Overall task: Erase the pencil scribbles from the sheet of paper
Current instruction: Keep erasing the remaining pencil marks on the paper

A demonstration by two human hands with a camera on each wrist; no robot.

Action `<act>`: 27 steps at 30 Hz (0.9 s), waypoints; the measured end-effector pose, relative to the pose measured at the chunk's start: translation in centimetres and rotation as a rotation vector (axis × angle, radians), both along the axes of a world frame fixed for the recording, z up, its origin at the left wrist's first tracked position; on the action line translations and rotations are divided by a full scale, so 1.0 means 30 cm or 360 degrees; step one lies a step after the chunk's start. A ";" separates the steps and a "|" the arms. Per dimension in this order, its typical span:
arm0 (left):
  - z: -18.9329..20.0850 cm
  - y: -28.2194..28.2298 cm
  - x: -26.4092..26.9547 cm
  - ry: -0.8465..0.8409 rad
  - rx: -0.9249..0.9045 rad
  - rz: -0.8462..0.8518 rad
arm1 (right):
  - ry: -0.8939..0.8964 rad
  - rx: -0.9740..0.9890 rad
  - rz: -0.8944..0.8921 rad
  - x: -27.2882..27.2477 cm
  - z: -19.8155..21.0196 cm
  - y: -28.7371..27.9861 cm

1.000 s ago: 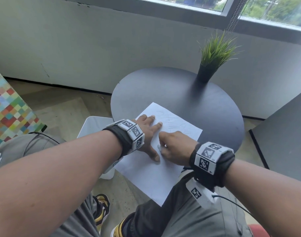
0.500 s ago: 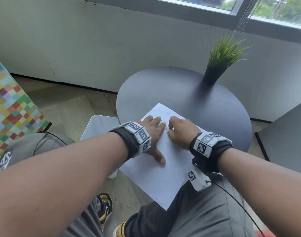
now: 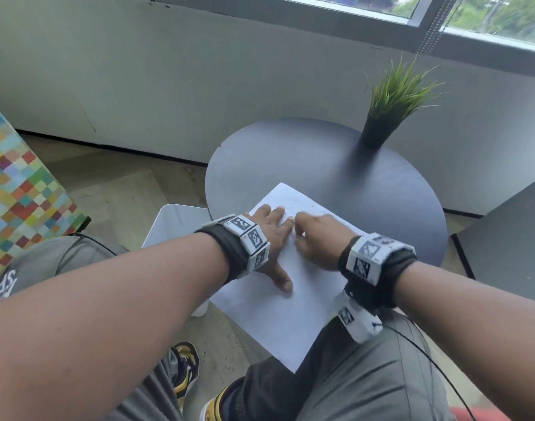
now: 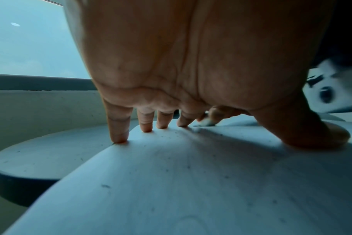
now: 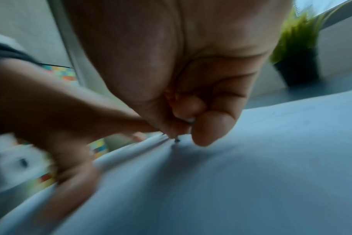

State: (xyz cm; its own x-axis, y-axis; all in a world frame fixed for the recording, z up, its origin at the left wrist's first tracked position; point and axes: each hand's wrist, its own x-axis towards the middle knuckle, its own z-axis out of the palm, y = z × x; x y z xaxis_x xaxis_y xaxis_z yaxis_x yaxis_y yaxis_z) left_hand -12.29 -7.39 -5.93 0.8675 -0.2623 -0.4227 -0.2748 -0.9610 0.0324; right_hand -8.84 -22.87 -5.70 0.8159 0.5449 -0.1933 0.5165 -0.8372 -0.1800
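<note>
A white sheet of paper [image 3: 278,311] lies on the round dark table [image 3: 321,165], its near end hanging over the edge above my lap. Faint pencil scribbles [image 3: 299,205] show near its far corner. My left hand [image 3: 272,235] lies flat on the sheet [image 4: 191,182] with fingers [image 4: 119,127] spread and pressing down. My right hand [image 3: 318,235] is curled beside it and pinches a small white eraser [image 4: 206,122] against the paper [image 5: 251,174]. In the right wrist view only a sliver of the eraser [image 5: 188,119] shows between thumb and fingers. The right hand is blurred.
A potted grass plant [image 3: 390,107] stands at the table's far right edge. A white stool [image 3: 175,223] sits left of the table, a colourful checked panel [image 3: 14,202] further left. A grey surface [image 3: 509,244] lies to the right. Eraser crumbs [image 4: 211,135] dot the sheet.
My right hand has moved with the eraser from the sheet's middle up toward the far corner, close to my left fingertips. The left hand stays flat on the paper.
</note>
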 end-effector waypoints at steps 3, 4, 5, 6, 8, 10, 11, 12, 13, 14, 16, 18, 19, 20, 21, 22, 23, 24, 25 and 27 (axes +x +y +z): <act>-0.008 0.001 0.007 0.0034 0.0010 0.0020 | 0.0168 -0.0078 0.0250 -0.111 -0.016 -0.021; -0.007 0.001 0.008 0.0025 0.0015 0.0010 | 0.0151 -0.0101 0.0224 -0.094 -0.007 -0.027; -0.005 0.000 0.008 0.0011 0.0022 -0.0008 | 0.0090 -0.0119 0.0167 -0.047 -0.006 -0.035; 0.000 -0.001 0.006 -0.0003 0.0031 -0.0021 | 0.0039 -0.0127 0.0061 0.000 0.006 -0.044; 0.006 -0.002 0.002 -0.0003 0.0047 -0.0027 | 0.0012 -0.0089 -0.0080 0.046 0.019 -0.062; 0.005 -0.003 0.004 0.0018 0.0045 -0.0021 | 0.0005 -0.0049 -0.0001 -0.004 0.010 -0.058; 0.003 -0.003 0.006 0.0030 0.0043 -0.0016 | 0.0033 -0.0048 0.0101 -0.050 0.002 -0.051; 0.003 -0.003 0.006 0.0046 0.0043 -0.0012 | 0.0107 -0.0058 0.0204 -0.101 0.003 -0.049; 0.005 -0.005 0.007 0.0057 0.0047 -0.0012 | 0.0161 -0.0043 0.0261 -0.123 0.002 -0.054; 0.009 -0.006 0.009 0.0061 0.0056 -0.0014 | 0.0176 -0.0039 0.0236 -0.111 0.011 -0.058; 0.014 -0.011 0.013 0.0067 0.0080 -0.0012 | 0.0088 -0.0052 0.0041 -0.021 0.016 -0.076; 0.018 -0.015 0.015 0.0081 0.0101 0.0010 | 0.0023 -0.0052 -0.0171 0.042 0.030 -0.102; 0.020 -0.015 0.017 0.0088 0.0103 0.0019 | -0.0002 -0.0034 -0.0170 0.042 0.027 -0.108; 0.020 -0.013 0.019 0.0092 0.0096 0.0025 | 0.0006 -0.0034 -0.0095 0.019 0.025 -0.106; 0.019 -0.011 0.021 0.0095 0.0084 0.0029 | 0.0042 -0.0041 0.0030 -0.023 0.028 -0.098; 0.018 -0.011 0.020 0.0096 0.0078 0.0034 | 0.0118 -0.0068 0.0188 -0.077 0.029 -0.089; 0.017 -0.011 0.020 0.0097 0.0083 0.0036 | 0.0200 -0.0101 0.0343 -0.122 0.030 -0.089; 0.016 -0.012 0.020 0.0097 0.0093 0.0035 | 0.0266 -0.0092 0.0405 -0.139 0.035 -0.093; 0.015 -0.014 0.022 0.0100 0.0105 0.0033 | 0.0240 -0.0064 0.0398 -0.125 0.037 -0.097; 0.016 -0.023 0.025 0.0104 0.0115 0.0039 | 0.0132 -0.0015 0.0178 -0.044 0.031 -0.113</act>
State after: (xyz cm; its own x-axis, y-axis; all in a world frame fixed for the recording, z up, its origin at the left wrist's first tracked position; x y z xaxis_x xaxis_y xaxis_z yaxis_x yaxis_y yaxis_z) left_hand -11.55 -8.08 -5.46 0.8431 -0.2085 -0.4957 -0.2510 -0.9678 -0.0199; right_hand -10.16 -26.25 -4.76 0.7312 0.6295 -0.2630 0.5904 -0.7770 -0.2184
